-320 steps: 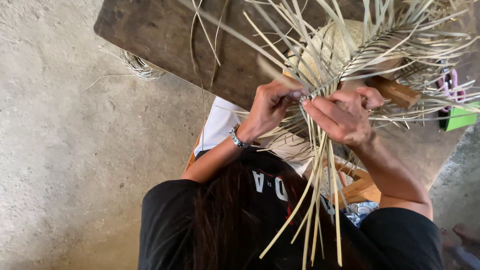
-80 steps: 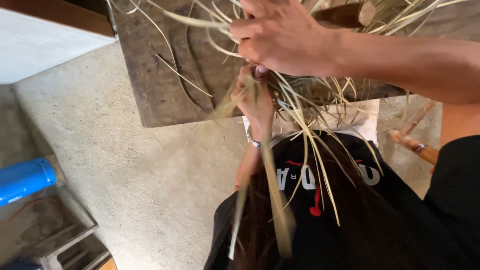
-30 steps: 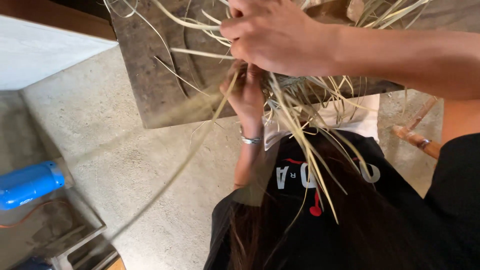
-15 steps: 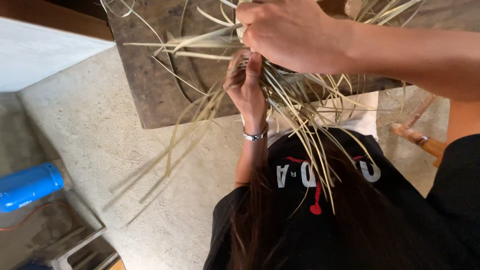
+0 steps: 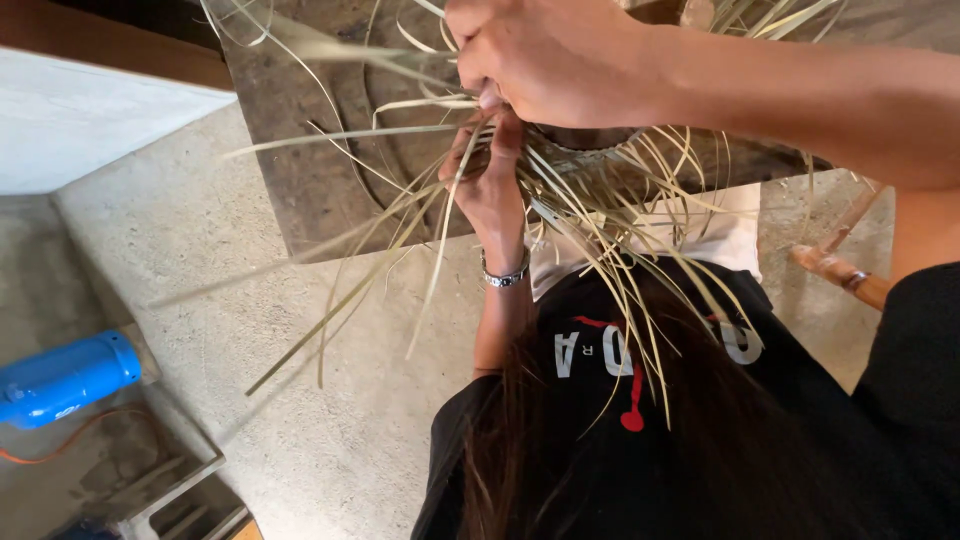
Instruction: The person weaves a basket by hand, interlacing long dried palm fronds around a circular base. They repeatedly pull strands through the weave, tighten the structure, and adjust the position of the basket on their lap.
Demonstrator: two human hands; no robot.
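A bundle of long pale dry straw strips (image 5: 590,200) fans out over a dark wooden board (image 5: 310,170). My right hand (image 5: 545,60) reaches in from the right at the top and pinches strips near the woven middle, fingers closed on them. Just below it is my left hand (image 5: 490,190), with a metal bracelet on the wrist; its fingers are up among the strips and grip several. Loose strip ends (image 5: 340,290) trail down and left over the concrete floor. The woven core is mostly hidden behind my hands.
A blue cylinder (image 5: 65,378) lies at the lower left beside a metal frame (image 5: 170,480). A wooden-handled tool (image 5: 840,277) rests at the right. White cloth (image 5: 720,235) lies under the strips. A pale slab (image 5: 80,130) fills the upper left.
My left hand has risen closer to the right hand at the weave. A group of strips has swung out and down to the left. The right hand stays in place.
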